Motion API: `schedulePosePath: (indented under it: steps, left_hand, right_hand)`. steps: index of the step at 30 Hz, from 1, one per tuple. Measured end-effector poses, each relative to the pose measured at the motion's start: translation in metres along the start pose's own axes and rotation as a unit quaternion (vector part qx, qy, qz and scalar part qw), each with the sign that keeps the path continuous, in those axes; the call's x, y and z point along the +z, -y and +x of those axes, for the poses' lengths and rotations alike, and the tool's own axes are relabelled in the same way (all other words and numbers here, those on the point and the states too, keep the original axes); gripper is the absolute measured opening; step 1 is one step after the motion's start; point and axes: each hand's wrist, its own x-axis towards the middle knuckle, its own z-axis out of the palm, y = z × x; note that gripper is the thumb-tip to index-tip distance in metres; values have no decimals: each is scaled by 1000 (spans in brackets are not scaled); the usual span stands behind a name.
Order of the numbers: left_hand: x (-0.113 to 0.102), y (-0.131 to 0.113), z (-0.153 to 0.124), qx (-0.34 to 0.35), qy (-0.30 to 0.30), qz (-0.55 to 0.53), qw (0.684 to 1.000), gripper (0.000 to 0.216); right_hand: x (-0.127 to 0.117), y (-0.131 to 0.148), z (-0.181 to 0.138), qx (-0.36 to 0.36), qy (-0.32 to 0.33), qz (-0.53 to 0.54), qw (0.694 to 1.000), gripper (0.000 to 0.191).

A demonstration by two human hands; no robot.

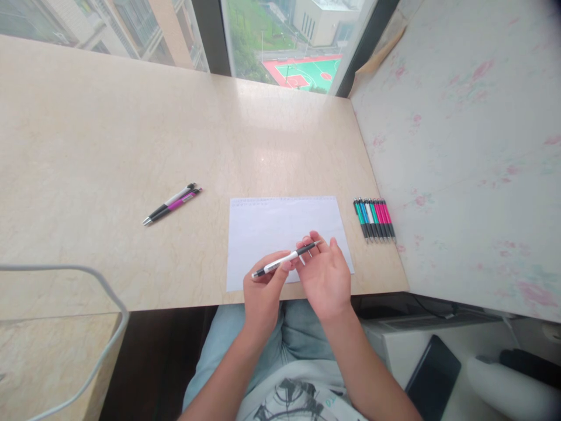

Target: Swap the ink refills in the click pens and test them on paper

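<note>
— Left hand [263, 286] first: what is it doing?

— It is closed in a pinch, thumb and fingertips gripping the white rear half of a white-and-black pen [284, 258].

— And the right hand [326, 275]?

— Its fingers are curled onto the black front half of the same pen, so both hands grip it. The pen lies slanted between them, its silver tip up and to the right, just above the near edge of a sheet of white paper [272, 225].

— What is around them?

— The paper lies flat on a beige marble sill [131, 134]. To its right, a tight row of teal, white and pink pens [374, 219] lies side by side. Well apart on the left, two pens [173, 203], one white, one purple, lie touching each other.
</note>
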Motion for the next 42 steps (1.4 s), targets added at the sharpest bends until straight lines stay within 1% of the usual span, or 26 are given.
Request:
schedulePosePath:
  steps: [1, 2, 4, 7, 9, 11, 13, 16, 19, 20, 22, 23, 24, 26, 27, 28, 30, 33, 34, 37, 39, 41, 42]
  left_hand:
    - [-1, 0, 1, 24, 9, 39, 999, 14]
    - [-2, 0, 1, 46, 22, 75, 996, 13]
    - [-4, -1, 3, 84, 54, 131, 986, 9]
    - [-6, -2, 5, 114, 82, 175, 975, 7]
    - [-6, 0, 4, 110, 86, 181, 974, 7]
    - [-3, 4, 1, 92, 75, 161, 980, 8]
    - [1, 10, -1, 64, 49, 117, 990, 10]
    - [6, 17, -2, 18, 5, 33, 999, 15]
    - [7, 17, 1, -23, -33, -36, 999, 18]
    - [6, 15, 2, -31, -41, -51, 997, 19]
    - [3, 10, 5, -32, -49, -66, 996, 21]
    - [1, 7, 6, -28, -51, -66, 996, 21]
    - [-1, 5, 7, -25, -50, -62, 996, 21]
    - [-5, 1, 9, -24, -46, -44, 998, 21]
    - [-7, 0, 11, -25, -42, -34, 998, 21]
    - [-9, 0, 12, -27, -37, -25, 999, 21]
    - [-12, 1, 14, -32, -28, -11, 999, 21]
    - [-13, 3, 16, -35, -29, -8, 999, 22]
    - [-14, 3, 17, -36, -32, -12, 999, 22]
    - [-13, 2, 18, -39, -34, -33, 998, 21]
    - [-12, 1, 18, -44, -31, -46, 997, 21]
    - [-11, 0, 17, -49, -30, -52, 997, 21]
    - [-11, -1, 17, -50, -31, -52, 997, 21]
  right_hand:
    - [3, 3, 0, 41, -15, 62, 997, 23]
    - [5, 7, 0, 67, -27, 109, 991, 20]
    - [7, 14, 2, 83, -37, 165, 982, 18]
    - [7, 20, 4, 59, -44, 176, 982, 21]
    - [7, 21, 5, 30, -62, 166, 984, 28]
    - [9, 20, 6, 0, -81, 157, 984, 35]
    - [13, 17, 7, -31, -86, 141, 986, 38]
    - [19, 10, 9, -85, -76, 90, 989, 33]
    - [21, 1, 10, -115, -54, 26, 992, 12]
    - [19, -1, 10, -119, -48, -2, 992, 11]
    - [12, -4, 10, -133, -38, -99, 985, 19]
    - [7, -4, 10, -138, -31, -173, 975, 23]
    - [1, -3, 11, -142, -23, -256, 956, 29]
    - [-10, 3, 11, -124, 6, -419, 900, 41]
    - [-15, 7, 12, -110, 21, -467, 877, 44]
    - [-18, 11, 12, -95, 39, -498, 861, 44]
    - [-23, 18, 14, -74, 65, -517, 850, 38]
    - [-24, 22, 16, -66, 92, -508, 854, 27]
    - [-24, 22, 16, -79, 102, -505, 853, 24]
    - [-24, 20, 16, -150, 139, -498, 843, 17]
    - [-26, 19, 16, -165, 156, -484, 845, 20]
    - [-28, 19, 15, -136, 161, -470, 857, 29]
    - [-29, 19, 15, -115, 160, -469, 861, 28]
